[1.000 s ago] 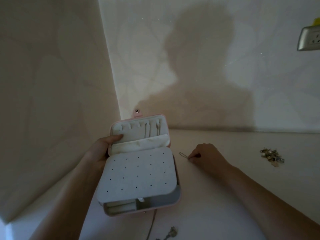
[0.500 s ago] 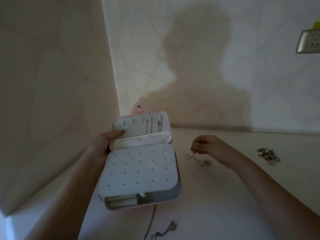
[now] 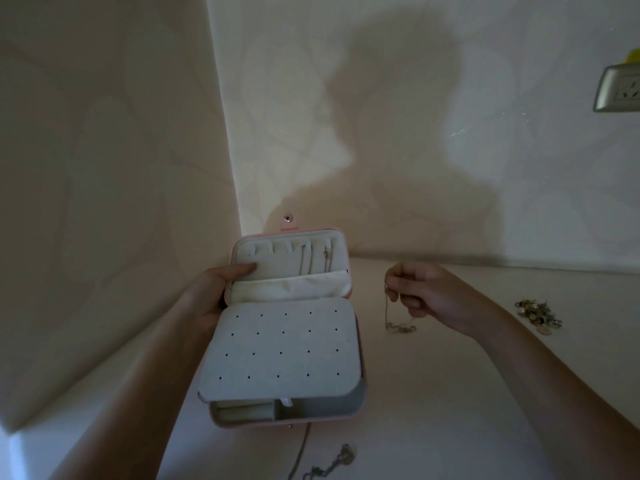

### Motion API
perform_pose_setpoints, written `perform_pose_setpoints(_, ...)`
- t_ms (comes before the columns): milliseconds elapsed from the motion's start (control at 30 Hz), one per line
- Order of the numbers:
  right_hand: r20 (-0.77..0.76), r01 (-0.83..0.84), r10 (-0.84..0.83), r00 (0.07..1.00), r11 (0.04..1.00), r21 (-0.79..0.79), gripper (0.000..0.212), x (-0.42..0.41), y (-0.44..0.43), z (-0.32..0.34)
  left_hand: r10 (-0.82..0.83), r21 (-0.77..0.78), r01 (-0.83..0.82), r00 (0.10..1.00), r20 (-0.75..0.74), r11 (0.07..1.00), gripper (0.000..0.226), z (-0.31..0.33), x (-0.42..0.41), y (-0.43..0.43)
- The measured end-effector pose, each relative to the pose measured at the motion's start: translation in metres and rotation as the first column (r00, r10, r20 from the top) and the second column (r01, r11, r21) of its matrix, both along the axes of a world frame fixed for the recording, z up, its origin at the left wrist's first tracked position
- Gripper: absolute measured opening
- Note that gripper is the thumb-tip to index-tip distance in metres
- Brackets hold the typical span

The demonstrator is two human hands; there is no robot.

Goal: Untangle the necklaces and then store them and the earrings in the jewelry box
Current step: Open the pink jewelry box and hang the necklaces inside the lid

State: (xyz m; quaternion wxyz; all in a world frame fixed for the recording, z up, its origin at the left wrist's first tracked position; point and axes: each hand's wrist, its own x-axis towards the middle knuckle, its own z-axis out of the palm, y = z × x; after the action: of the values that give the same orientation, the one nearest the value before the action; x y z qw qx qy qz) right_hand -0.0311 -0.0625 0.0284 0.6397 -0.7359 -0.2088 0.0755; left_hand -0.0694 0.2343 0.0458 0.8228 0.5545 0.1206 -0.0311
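A pink jewelry box (image 3: 360,400) lies open on the pale table, its lid upright against the wall corner. Two thin chains (image 3: 306,263) hang from hooks in the lid above a cream pocket. A grey perforated earring panel (image 3: 282,351) covers the base. My left hand (image 3: 218,285) grips the lid's left edge, thumb on the lining. To the right of the box, my right hand (image 3: 426,292) pinches a fine necklace (image 3: 398,325) whose lower loop trails on the table. Another necklace with a pendant (image 3: 341,460) lies in front of the box.
A small heap of earrings (image 3: 538,315) sits on the table at the far right. Walls close in the table's left and back sides. A wall socket (image 3: 620,90) is mounted high on the right.
My right hand has picked the fine necklace up off the table and raised it beside the box. My left hand has stayed on the lid.
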Motion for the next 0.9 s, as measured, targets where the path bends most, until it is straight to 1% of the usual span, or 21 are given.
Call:
perform_pose_setpoints(67, 0.005, -0.016, 0.016, 1.0, 1.0, -0.013, 0.013, -0.003, 0.0, 0.005, 0.0, 0.006, 0.0, 1.0, -0.007, 1.0, 0.041, 0.001, 0.0, -0.001)
perform_pose_setpoints(100, 0.015, -0.02, 0.02, 1.0, 0.999, -0.028, 0.014, -0.005, -0.002, 0.008, -0.005, 0.008, 0.005, 1.0, -0.013, 1.0, 0.041, 0.001, -0.001, -0.002)
perform_pose_setpoints(233, 0.072, -0.012, 0.019, 0.997, 0.995, -0.1, 0.021, -0.008, -0.006, 0.023, -0.021, 0.034, 0.023, 0.998, -0.057, 0.999, 0.028, 0.0, -0.002, -0.009)
perform_pose_setpoints(333, 0.145, 0.051, -0.028, 0.989, 0.986, -0.16, 0.016, -0.011, -0.01, 0.037, -0.034, 0.038, 0.038, 0.994, -0.102, 0.999, 0.027, -0.007, -0.002, -0.019)
perform_pose_setpoints(400, 0.186, 0.103, -0.071, 0.98, 0.981, -0.167, 0.011, -0.014, -0.014, 0.047, -0.034, 0.058, 0.041, 0.992, -0.124, 0.997, 0.029, -0.012, 0.0, -0.026)
perform_pose_setpoints(500, 0.222, 0.143, -0.103, 0.97, 0.975, -0.172, 0.01, -0.022, -0.02, 0.062, -0.022, 0.109, 0.036, 0.991, -0.129, 0.993, 0.033, -0.019, 0.001, -0.033)
perform_pose_setpoints(567, 0.254, 0.15, -0.095, 0.963, 0.966, -0.209, 0.013, -0.028, -0.022, 0.071, -0.022, 0.17, 0.042, 0.993, -0.114, 0.984, 0.036, -0.024, 0.001, -0.037)
perform_pose_setpoints(633, 0.268, 0.13, -0.059, 0.962, 0.959, -0.254, 0.016, -0.033, -0.023, 0.079, 0.002, 0.276, 0.023, 0.996, -0.088, 0.961, 0.036, -0.029, 0.001, -0.04)
perform_pose_setpoints(700, 0.255, 0.094, -0.014, 0.967, 0.947, -0.306, 0.019, -0.038, -0.022, 0.089, 0.031, 0.381, -0.006, 0.998, -0.059, 0.924, 0.035, -0.033, 0.001, -0.042)
perform_pose_setpoints(767, 0.237, 0.061, 0.023, 0.971, 0.937, -0.343, 0.021, -0.043, -0.02, 0.099, 0.045, 0.454, -0.025, 0.998, -0.035, 0.891, 0.03, -0.036, 0.002, -0.042)
perform_pose_setpoints(833, 0.234, 0.034, 0.052, 0.971, 0.937, -0.349, 0.022, -0.047, -0.017, 0.107, 0.046, 0.553, -0.035, 0.999, -0.005, 0.833, 0.016, -0.039, 0.002, -0.043)
perform_pose_setpoints(900, 0.236, 0.009, 0.073, 0.969, 0.944, -0.329, 0.023, -0.051, -0.014, 0.113, 0.056, 0.645, -0.051, 0.998, 0.013, 0.762, 0.02, -0.043, 0.006, -0.04)
